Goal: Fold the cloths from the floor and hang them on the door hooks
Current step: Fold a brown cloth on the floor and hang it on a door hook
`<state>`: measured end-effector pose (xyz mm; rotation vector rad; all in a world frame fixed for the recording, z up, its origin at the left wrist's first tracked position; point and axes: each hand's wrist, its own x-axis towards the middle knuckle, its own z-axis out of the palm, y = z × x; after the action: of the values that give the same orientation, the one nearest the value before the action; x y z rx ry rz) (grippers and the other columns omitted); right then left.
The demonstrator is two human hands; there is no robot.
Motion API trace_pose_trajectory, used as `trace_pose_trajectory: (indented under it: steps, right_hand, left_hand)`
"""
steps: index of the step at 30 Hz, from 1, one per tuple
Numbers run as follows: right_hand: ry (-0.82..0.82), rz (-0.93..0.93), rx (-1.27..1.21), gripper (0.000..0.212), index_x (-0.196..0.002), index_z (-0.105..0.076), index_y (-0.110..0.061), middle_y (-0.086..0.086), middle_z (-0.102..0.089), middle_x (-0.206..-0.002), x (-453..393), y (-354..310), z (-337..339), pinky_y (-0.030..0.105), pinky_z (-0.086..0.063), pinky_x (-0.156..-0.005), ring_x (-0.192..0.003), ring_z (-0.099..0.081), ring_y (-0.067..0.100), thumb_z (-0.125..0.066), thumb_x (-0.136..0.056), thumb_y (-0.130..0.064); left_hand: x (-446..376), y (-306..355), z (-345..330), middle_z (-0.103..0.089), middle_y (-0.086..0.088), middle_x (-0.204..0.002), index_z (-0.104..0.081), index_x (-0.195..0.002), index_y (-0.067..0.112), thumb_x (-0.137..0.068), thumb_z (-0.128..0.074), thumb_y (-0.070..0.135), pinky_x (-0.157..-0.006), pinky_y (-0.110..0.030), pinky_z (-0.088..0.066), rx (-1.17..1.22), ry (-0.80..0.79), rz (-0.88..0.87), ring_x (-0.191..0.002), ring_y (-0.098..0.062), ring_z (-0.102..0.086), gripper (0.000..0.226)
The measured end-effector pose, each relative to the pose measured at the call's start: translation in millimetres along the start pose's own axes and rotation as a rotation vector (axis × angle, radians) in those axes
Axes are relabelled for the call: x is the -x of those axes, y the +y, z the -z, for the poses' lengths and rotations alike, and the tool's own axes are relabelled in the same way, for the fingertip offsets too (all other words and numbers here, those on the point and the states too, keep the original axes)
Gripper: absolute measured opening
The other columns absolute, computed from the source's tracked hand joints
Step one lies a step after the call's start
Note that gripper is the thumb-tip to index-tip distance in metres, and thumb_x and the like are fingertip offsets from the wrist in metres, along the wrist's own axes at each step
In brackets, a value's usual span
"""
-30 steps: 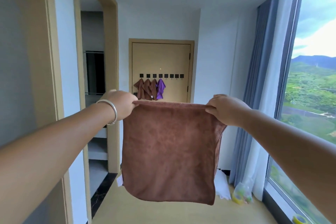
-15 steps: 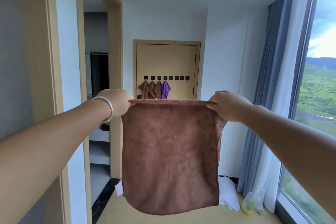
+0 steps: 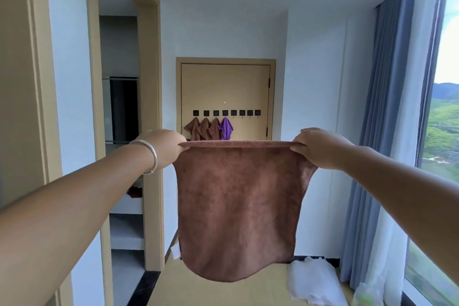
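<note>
Head view shows the cloth (image 3: 238, 206) held up at chest height, in front of the door (image 3: 224, 87) and well short of it. The left hand (image 3: 162, 148) pinches the cloth's upper left corner; the right hand (image 3: 318, 148) pinches the upper right corner. Both hands have fingers curled tight on the fabric, nothing else held. The top edge runs level and taut between the two hands, so the cloth's held axis lies crosswise, parallel to the face of the door. The body of the cloth hangs straight down below that edge, clear of the floor (image 3: 223, 293). It appears already doubled, with a second layer visible at the right side; a white tag (image 3: 175, 252) shows at the lower left corner.

Hooks (image 3: 226, 113) form a level row across the door. The four hooks at the left of the row carry cloths: three brown cloths (image 3: 205, 128) and one purple cloth (image 3: 225, 128). The four hooks to the right of the purple cloth are bare.

Judgement: the next free hook lies straight ahead, just right of the purple cloth and roughly midway between the hands, so neither hand is clearly nearer. A further fold would bring one hand across to the other along the top edge. Hanging then requires walking toward the door.

A white bag (image 3: 313, 278) lies on the floor right of the door.
</note>
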<state>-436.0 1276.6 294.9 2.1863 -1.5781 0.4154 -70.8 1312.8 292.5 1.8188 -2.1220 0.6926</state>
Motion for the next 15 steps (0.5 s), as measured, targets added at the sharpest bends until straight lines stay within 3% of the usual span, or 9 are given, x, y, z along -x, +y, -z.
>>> trace_pose_trajectory:
  steps: [4,15]
  right_hand:
    - [-0.010,-0.018,-0.009,0.040,-0.111,-0.066,-0.024,-0.002,-0.063,-0.114,-37,0,-21,0.043,-0.042,-0.100,-0.119,-0.050,0.020,-0.033,-0.101,-0.044]
    - [-0.046,-0.010,-0.042,0.041,-0.108,-0.064,-0.022,0.001,-0.061,-0.114,-155,32,-122,0.043,-0.046,-0.094,-0.117,-0.053,0.023,-0.033,-0.099,-0.048]
  left_hand:
    - [-32,-17,-22,-0.057,-0.002,-0.072,-0.051,-0.072,0.017,-0.104,-0.025,0.041,-0.054,-0.029,-0.032,-0.004,0.001,-0.020,-0.064,-0.018,-0.050,0.048]
    - [-140,-32,-104,-0.054,0.001,-0.073,-0.046,-0.069,0.020,-0.104,-0.027,0.036,-0.055,-0.027,-0.032,-0.037,-0.062,0.000,-0.064,-0.015,-0.047,0.043]
